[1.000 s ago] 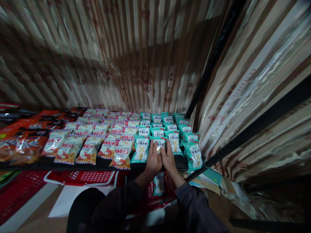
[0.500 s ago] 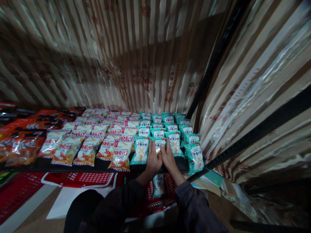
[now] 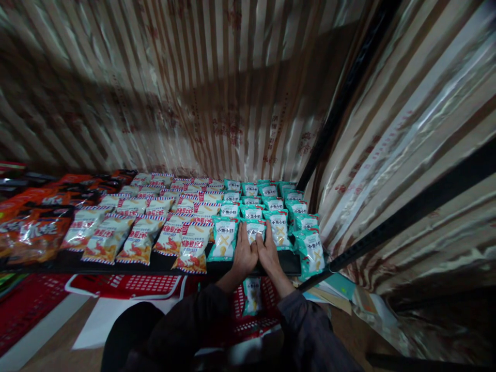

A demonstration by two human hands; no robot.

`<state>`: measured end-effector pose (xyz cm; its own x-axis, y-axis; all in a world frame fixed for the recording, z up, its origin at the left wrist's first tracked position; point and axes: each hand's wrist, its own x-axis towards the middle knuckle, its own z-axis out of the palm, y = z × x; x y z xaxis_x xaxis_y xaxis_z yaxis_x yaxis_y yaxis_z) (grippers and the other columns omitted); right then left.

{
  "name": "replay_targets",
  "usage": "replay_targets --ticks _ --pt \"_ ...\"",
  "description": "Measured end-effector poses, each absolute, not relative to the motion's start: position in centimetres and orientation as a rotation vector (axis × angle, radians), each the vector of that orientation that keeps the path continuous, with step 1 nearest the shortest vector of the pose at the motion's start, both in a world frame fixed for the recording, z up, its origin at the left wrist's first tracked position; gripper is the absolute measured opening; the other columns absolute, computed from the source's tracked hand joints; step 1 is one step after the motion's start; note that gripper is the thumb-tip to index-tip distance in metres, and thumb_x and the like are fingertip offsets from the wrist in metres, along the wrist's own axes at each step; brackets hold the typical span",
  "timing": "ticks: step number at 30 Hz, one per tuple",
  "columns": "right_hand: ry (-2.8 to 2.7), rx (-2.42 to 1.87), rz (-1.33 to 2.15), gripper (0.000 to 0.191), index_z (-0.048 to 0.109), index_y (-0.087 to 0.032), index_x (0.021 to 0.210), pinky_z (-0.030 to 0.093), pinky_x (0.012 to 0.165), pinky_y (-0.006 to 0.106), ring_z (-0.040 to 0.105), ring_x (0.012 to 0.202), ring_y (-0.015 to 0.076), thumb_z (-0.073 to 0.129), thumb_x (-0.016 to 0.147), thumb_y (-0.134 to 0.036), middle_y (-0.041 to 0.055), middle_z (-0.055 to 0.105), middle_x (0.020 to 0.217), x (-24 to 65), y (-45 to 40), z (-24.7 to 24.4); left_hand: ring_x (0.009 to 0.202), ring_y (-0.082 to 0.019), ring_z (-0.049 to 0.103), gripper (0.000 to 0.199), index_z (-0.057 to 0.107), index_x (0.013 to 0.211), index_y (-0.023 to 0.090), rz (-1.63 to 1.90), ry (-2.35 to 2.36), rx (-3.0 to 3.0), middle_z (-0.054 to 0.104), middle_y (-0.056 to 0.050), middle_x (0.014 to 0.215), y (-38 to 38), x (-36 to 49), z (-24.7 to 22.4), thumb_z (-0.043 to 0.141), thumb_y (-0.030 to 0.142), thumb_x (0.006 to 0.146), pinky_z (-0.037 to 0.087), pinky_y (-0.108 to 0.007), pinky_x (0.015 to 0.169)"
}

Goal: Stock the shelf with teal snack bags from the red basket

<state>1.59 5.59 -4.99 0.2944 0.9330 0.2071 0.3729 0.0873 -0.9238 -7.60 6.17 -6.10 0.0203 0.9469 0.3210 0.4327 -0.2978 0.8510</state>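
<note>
A teal-and-white snack bag [image 3: 253, 228] stands at the front of the black shelf, between my two hands. My left hand [image 3: 244, 254] presses on its left side, and my right hand [image 3: 268, 253] holds the right side, thumbs close together over its lower front. The lower part of the bag is hidden by my hands. Matching bags stand close on both sides: one teal bag [image 3: 223, 238] to the left and another teal bag [image 3: 279, 231] to the right, with more rows behind.
White-and-orange snack bags [image 3: 106, 238] fill the shelf's middle, and orange bags [image 3: 41, 235] its left. Below are a red basket [image 3: 124, 285] and a teal bag [image 3: 252, 297] in another red basket [image 3: 259, 328]. A black metal post [image 3: 387, 222] slants at the right, before draped striped sheeting [image 3: 217, 93].
My hands stay on the same bag, with only a slight shift of the fingers and thumbs. The bags around it have not visibly moved.
</note>
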Motion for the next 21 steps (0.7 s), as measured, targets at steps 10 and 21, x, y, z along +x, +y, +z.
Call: replay_targets --ticks 10,21 --pt "-1.300 -1.475 0.634 0.066 0.034 -0.015 0.145 0.029 0.113 0.046 0.039 0.137 0.0256 0.040 0.088 -0.046 0.0122 0.046 0.146 1.78 5.97 -5.56 0.145 -0.028 0.020 0.063 0.024 0.147 0.009 1.252 1.394 1.792 0.026 -0.018 0.155 6.29 -7.56 -6.78 0.040 0.025 0.088 0.018 -0.050 0.119" --pt "-1.343 -1.450 0.466 0.068 0.033 -0.012 0.146 0.033 0.111 0.045 0.041 0.135 0.0255 0.040 0.089 -0.049 0.0140 0.045 0.145 1.84 5.15 -5.40 0.147 -0.027 0.012 0.061 0.021 0.148 0.010 1.284 1.349 1.865 0.017 -0.018 0.158 5.32 -7.58 -6.51 0.035 0.029 0.092 0.018 -0.050 0.119"
